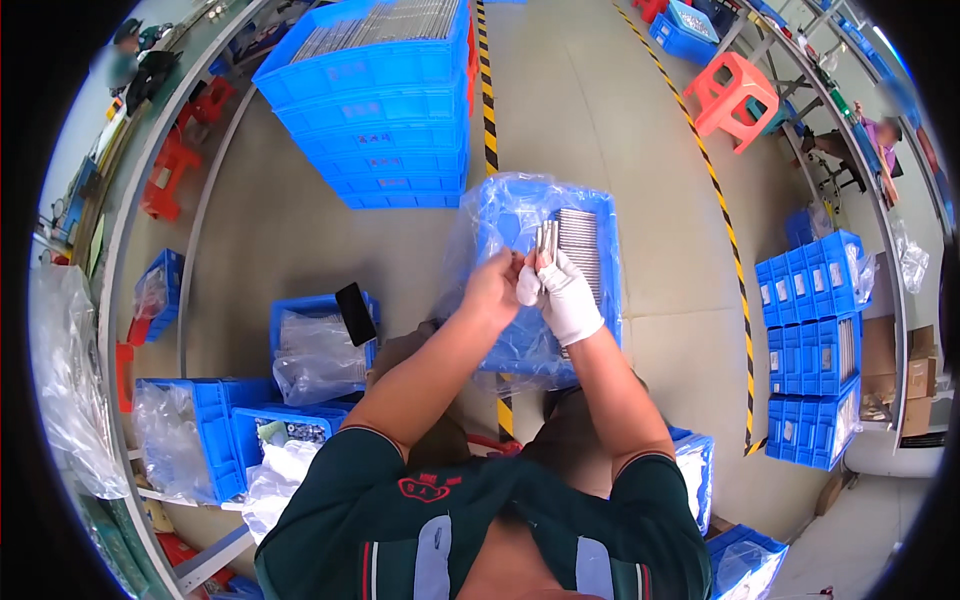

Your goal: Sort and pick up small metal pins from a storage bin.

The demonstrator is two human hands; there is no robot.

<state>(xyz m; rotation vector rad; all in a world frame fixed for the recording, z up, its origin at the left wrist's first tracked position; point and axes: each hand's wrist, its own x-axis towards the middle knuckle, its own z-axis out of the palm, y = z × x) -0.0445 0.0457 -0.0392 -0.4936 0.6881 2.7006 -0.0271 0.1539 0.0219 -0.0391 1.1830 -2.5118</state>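
Note:
My right hand [572,306], in a white glove, is closed round a small bunch of shiny metal rods [546,240] whose ends stick up past the fingers. Bare and curled, my left hand [490,288] meets the glove from the left; its fingertips are closed, and what they hold, if anything, is hidden. Both hands are over a blue plastic crate [612,262] lined with clear plastic film [520,335]. Along the crate's right side lies a neat column of similar metal rods [580,243], partly covered by the glove.
Ahead on the left rises a tall stack of blue crates [375,135], its top one full of rods. A black phone [355,314] rests on a film-covered crate [275,325] to my left. More stacked crates [812,345] and a red stool [733,98] stand right. People sit at distant benches.

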